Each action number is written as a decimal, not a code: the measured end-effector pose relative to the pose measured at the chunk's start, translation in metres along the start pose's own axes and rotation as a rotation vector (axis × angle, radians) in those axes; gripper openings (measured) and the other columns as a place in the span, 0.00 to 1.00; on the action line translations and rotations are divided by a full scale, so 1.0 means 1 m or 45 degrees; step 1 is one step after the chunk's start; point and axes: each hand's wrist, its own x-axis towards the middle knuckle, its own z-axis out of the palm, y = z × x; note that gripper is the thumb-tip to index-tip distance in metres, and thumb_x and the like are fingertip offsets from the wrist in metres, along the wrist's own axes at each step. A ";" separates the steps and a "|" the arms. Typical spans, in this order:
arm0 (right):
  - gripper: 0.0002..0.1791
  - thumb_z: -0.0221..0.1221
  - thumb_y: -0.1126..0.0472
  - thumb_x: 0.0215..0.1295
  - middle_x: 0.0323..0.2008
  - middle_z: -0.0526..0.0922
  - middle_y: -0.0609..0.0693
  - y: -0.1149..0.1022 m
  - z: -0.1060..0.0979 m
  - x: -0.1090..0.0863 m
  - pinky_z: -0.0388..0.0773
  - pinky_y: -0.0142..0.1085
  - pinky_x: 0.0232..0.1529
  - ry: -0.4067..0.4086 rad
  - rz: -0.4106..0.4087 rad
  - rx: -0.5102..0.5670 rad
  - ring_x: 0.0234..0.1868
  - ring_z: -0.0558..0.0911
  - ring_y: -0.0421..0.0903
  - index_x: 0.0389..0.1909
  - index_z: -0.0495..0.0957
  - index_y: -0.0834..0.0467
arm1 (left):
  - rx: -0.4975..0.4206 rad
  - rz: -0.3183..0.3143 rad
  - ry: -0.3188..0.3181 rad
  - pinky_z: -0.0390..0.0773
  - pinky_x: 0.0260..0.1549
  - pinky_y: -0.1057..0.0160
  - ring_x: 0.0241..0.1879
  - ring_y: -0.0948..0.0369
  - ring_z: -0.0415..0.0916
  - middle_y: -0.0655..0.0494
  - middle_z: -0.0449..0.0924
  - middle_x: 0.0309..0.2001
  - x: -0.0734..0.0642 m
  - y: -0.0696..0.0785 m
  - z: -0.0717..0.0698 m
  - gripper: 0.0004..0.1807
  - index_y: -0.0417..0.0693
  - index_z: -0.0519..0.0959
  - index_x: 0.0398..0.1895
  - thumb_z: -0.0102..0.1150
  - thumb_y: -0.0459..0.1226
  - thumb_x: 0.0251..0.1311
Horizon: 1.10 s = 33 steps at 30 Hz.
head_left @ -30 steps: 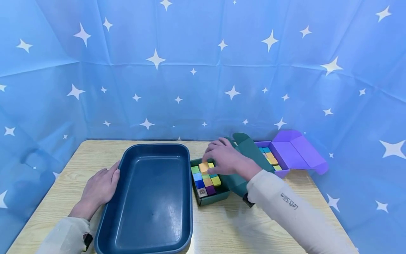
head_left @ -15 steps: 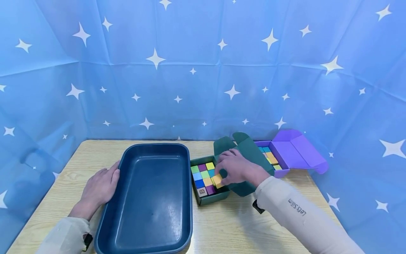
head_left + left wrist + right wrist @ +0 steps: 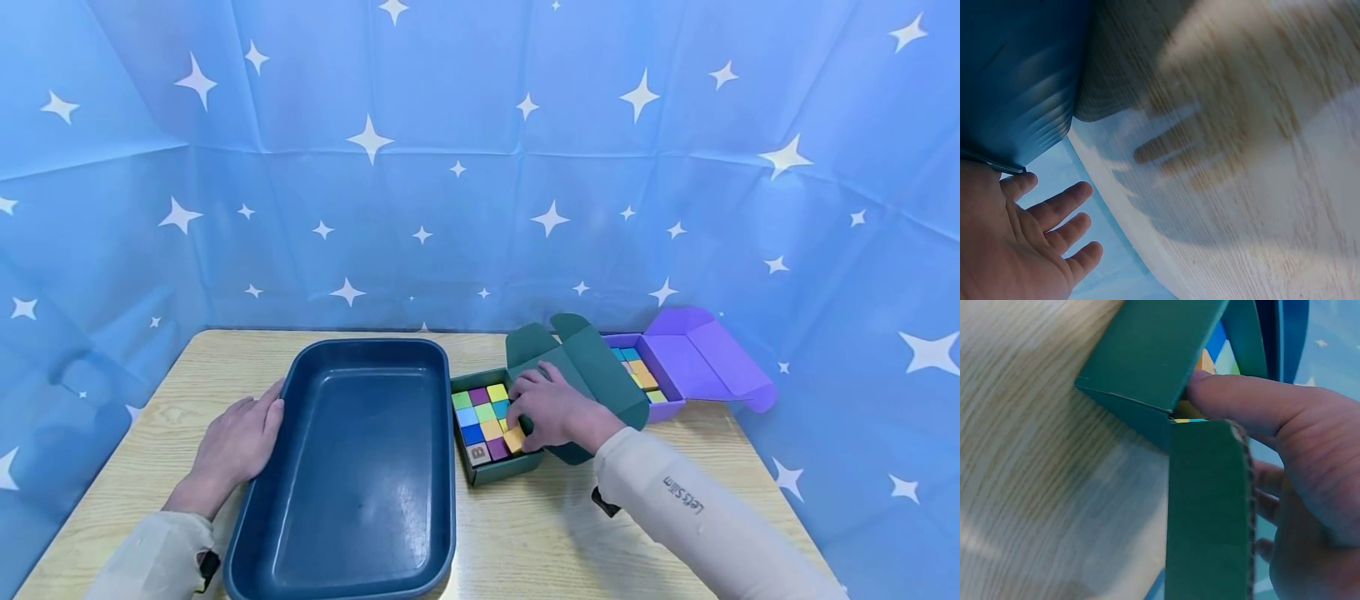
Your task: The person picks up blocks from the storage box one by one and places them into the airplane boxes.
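My right hand reaches into the near right part of an open green cardboard box. Its thumb and fingers pinch an orange block at the edge of rows of coloured cubes, among them a purple cube and a wooden cube marked with a letter. In the right wrist view the thumb dips past the box wall, which hides most of the block. Against the left rim of a large dark blue tray lies my left hand; the left wrist view shows its fingers loosely extended.
Behind and right of the green box stands an open purple box holding several blocks. The green lid lies folded back toward it. A wooden table carries everything, and a blue star-patterned cloth hangs behind.
My right hand has brought the orange block from the box's far side to its near right corner and lowered it there. My left hand and the tray have stayed put.
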 end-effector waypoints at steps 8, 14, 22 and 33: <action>0.11 0.73 0.48 0.50 0.58 0.78 0.46 0.001 0.012 0.004 0.44 0.61 0.75 0.044 -0.013 -0.063 0.68 0.67 0.51 0.35 0.84 0.41 | -0.005 -0.002 -0.002 0.63 0.61 0.31 0.64 0.31 0.62 0.30 0.67 0.65 0.000 0.000 0.001 0.33 0.42 0.54 0.75 0.18 0.51 0.77; 0.13 0.74 0.49 0.49 0.52 0.80 0.42 0.002 0.021 0.007 0.47 0.62 0.74 0.129 -0.055 -0.158 0.64 0.69 0.50 0.24 0.77 0.43 | -0.009 -0.006 -0.007 0.62 0.61 0.30 0.64 0.30 0.61 0.30 0.66 0.66 0.000 0.001 0.001 0.33 0.42 0.54 0.76 0.18 0.51 0.76; 0.15 0.75 0.49 0.47 0.51 0.81 0.42 0.004 0.027 0.008 0.48 0.61 0.75 0.184 -0.078 -0.184 0.65 0.69 0.50 0.20 0.75 0.43 | -0.006 -0.009 -0.006 0.62 0.61 0.31 0.64 0.30 0.61 0.30 0.66 0.66 0.000 0.001 0.000 0.33 0.42 0.53 0.76 0.18 0.51 0.77; 0.14 0.66 0.50 0.60 0.43 0.85 0.44 -0.028 0.004 0.003 0.75 0.45 0.59 0.180 -0.104 0.051 0.44 0.81 0.44 0.44 0.81 0.50 | -0.004 -0.001 0.000 0.62 0.61 0.31 0.64 0.30 0.60 0.30 0.66 0.66 0.000 0.001 0.001 0.33 0.42 0.54 0.75 0.18 0.50 0.77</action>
